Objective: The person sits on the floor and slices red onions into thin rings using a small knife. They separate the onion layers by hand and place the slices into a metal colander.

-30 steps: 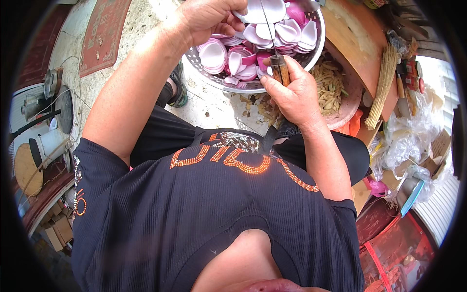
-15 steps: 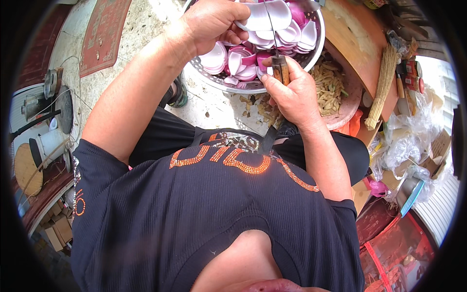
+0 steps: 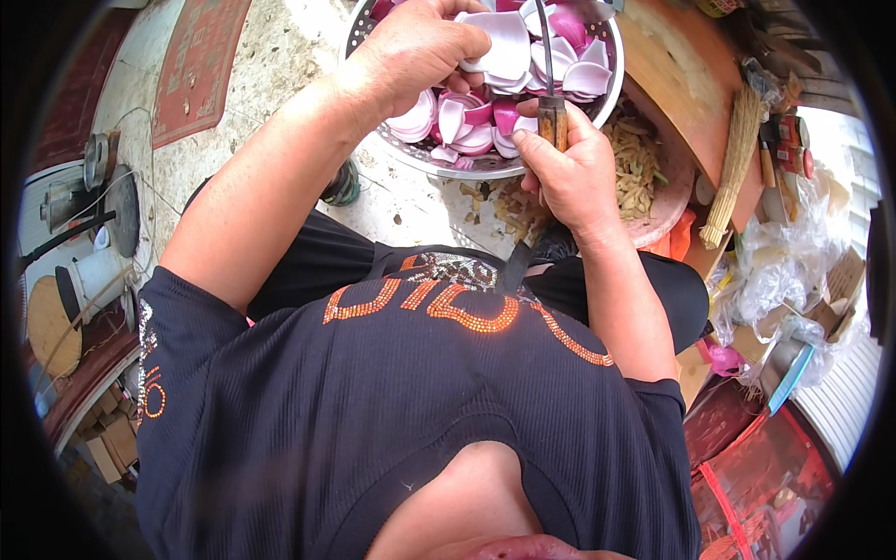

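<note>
A metal colander [image 3: 467, 174] with punched holes holds many purple-and-white onion pieces [image 3: 453, 121], curved and layered. Above them, my left hand [image 3: 406, 58] pinches a wide, pale onion piece [image 3: 504, 47] between thumb and fingers. My right hand [image 3: 579, 173] is closed round the wooden handle of a knife [image 3: 553, 121], over the colander's near right rim. The thin dark blade points away from me, just right of the held piece and apart from it. The blade's tip is cut off by the picture's upper edge.
Right of the colander, a pinkish tub [image 3: 679, 187] holds yellowish-brown scraps [image 3: 635, 173]. A wooden panel [image 3: 686, 79] stands behind it, with a straw brush [image 3: 731, 177] and clear plastic bags [image 3: 784, 261] farther right. A red mat [image 3: 201, 70] lies on the floor at left.
My right hand and the knife have moved slightly right, and the blade no longer crosses the onion piece. My left hand has shifted a little right and nearer with that piece.
</note>
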Motion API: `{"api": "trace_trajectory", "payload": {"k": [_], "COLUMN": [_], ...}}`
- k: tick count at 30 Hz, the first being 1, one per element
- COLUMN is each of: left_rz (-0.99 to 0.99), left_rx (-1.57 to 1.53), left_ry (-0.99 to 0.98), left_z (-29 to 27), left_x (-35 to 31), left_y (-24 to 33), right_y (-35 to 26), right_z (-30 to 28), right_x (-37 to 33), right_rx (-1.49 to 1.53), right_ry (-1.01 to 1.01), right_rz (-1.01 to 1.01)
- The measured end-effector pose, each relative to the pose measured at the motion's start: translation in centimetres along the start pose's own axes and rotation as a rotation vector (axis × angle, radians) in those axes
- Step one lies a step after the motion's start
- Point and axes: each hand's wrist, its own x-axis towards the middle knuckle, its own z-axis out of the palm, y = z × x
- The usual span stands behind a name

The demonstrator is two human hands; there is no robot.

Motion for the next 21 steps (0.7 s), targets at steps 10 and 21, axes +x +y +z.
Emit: {"api": "trace_trajectory", "payload": {"k": [10,21], "left_rz": [0.024,0.044], "left_rx": [-0.124,-0.155], "left_ry": [0.074,0.061], "left_z": [-1.0,-0.3], "left_x": [1.7,1.2], "left_y": [-1.0,-0.5], "right_y": [0.6,0.7], "right_z": [0.4,0.4], "right_x": [-1.0,-0.9], "right_rx": [-0.123,-0.125], "right_ry": [-0.075,-0.096], "right_rz": [-0.099,-0.102]}}
